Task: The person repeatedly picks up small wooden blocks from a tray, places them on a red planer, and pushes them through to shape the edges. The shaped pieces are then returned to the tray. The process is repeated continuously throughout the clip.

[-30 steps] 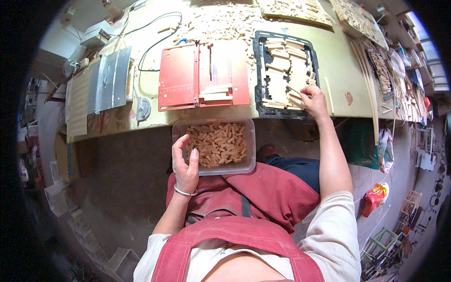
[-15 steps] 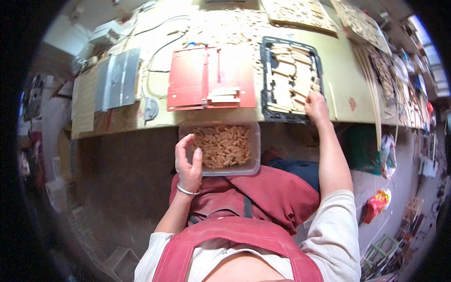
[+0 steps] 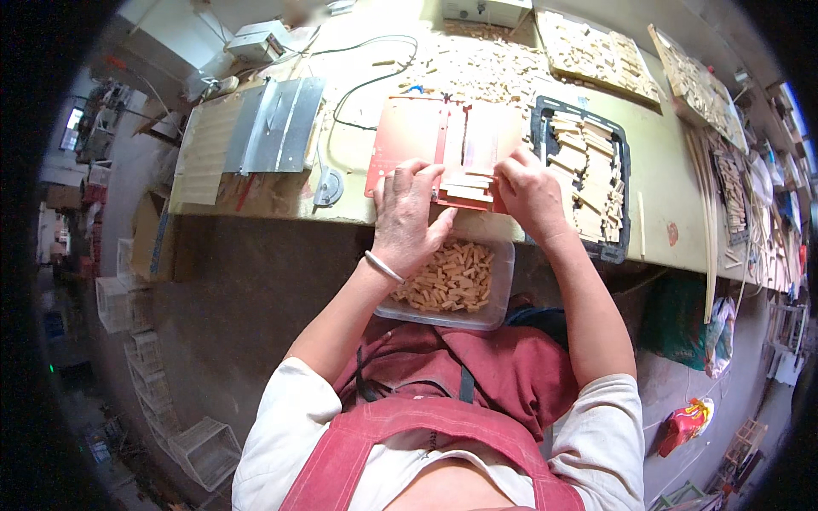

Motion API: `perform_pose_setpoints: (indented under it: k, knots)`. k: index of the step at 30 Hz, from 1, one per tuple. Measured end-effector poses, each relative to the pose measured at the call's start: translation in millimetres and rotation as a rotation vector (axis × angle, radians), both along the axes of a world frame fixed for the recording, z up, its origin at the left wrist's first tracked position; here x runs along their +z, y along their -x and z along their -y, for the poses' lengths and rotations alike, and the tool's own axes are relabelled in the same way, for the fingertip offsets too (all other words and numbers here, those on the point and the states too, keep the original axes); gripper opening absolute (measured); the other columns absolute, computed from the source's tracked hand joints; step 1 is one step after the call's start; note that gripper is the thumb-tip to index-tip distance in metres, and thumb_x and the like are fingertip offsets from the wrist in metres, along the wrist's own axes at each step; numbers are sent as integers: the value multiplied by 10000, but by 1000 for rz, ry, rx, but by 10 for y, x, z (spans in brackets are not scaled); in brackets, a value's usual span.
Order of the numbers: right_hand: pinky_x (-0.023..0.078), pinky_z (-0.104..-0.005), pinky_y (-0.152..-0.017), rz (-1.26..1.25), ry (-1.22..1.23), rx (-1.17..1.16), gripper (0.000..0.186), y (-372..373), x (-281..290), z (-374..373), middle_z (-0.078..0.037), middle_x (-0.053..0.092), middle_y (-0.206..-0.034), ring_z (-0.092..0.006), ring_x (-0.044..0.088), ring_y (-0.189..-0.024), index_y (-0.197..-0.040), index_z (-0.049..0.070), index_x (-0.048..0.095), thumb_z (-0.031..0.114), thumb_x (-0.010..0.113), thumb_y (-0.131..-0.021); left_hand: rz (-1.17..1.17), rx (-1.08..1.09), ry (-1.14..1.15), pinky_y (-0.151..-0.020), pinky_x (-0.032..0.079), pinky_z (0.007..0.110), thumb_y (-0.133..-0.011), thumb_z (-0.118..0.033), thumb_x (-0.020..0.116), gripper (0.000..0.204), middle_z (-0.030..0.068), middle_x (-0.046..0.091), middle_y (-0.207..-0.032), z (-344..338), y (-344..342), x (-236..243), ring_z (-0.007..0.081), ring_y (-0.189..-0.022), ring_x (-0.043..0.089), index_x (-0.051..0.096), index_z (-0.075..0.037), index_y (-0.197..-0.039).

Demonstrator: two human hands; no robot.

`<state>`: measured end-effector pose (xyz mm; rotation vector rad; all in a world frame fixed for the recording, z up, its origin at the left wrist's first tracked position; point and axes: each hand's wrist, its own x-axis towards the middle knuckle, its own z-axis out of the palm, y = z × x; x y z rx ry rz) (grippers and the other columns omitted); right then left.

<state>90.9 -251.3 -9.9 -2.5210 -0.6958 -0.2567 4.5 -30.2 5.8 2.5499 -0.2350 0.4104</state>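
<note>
A red table-saw-like plate (image 3: 404, 136) with a narrow slot lies on the bench. Several pale wooden strips (image 3: 467, 192) rest near its front edge. My left hand (image 3: 406, 213) is at the strips' left end, fingers stretched and thumb apart, with nothing seen in it. My right hand (image 3: 530, 194) is at their right end, its fingers curled together; what they pinch, if anything, is hidden. Below the bench edge, a clear plastic tub (image 3: 504, 289) holds many short wooden pieces (image 3: 452, 277), partly covered by my left hand. A black tray (image 3: 625, 170) of flat wooden pieces (image 3: 596, 162) stands to the right.
A grey metal plate (image 3: 285, 123) and a round-headed metal tool (image 3: 327, 186) lie at left. A black cable (image 3: 345, 106) loops behind the red plate. Loose wooden bits (image 3: 486, 64) and a loaded board (image 3: 596, 55) are at the back. Long wooden strips (image 3: 705, 204) lie at right.
My right hand has left the black tray and come left to the red plate. My left hand has risen from the tub to the strips. The view has shifted left.
</note>
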Motion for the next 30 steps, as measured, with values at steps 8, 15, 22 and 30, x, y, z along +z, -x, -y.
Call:
perform_pose_setpoints:
  k: [8, 15, 22, 30]
  knots:
    - [588, -435, -801, 88, 48, 7, 115, 1, -29, 230, -139, 673, -998, -321, 698, -943, -998, 47, 739, 109, 724, -902, -21, -17, -34, -1144, 350, 506, -798, -253, 852, 685, 142, 513, -1410, -85, -133, -129, 346, -1325, 483, 582, -94, -1408]
    - [546, -444, -776, 199, 45, 38, 99, 106, -163, -99, -120, 635, -908, -331, 663, -872, -868, 43, 688, 91, 773, -849, -91, -72, -38, -1163, 329, 514, -801, -273, 795, 454, 125, 527, -1400, -76, -375, -215, 336, -1352, 483, 714, -164, -1234]
    - [551, -467, -774, 113, -20, 71, 117, 139, -127, -83, -142, 633, -889, -348, 669, -865, -818, 30, 671, 107, 724, -888, -83, -85, -41, -1140, 340, 502, -790, -287, 806, 382, 112, 544, -1378, -125, -436, -235, 332, -1318, 507, 720, -155, -1138]
    - [550, -465, -783, 117, -90, 71, 72, 122, -166, -81, -133, 630, -919, -349, 668, -887, -861, 52, 691, 105, 726, -894, -80, -72, -27, -1127, 345, 490, -783, -291, 809, 399, 130, 552, -1369, -128, -422, -272, 337, -1303, 513, 717, -157, -1147]
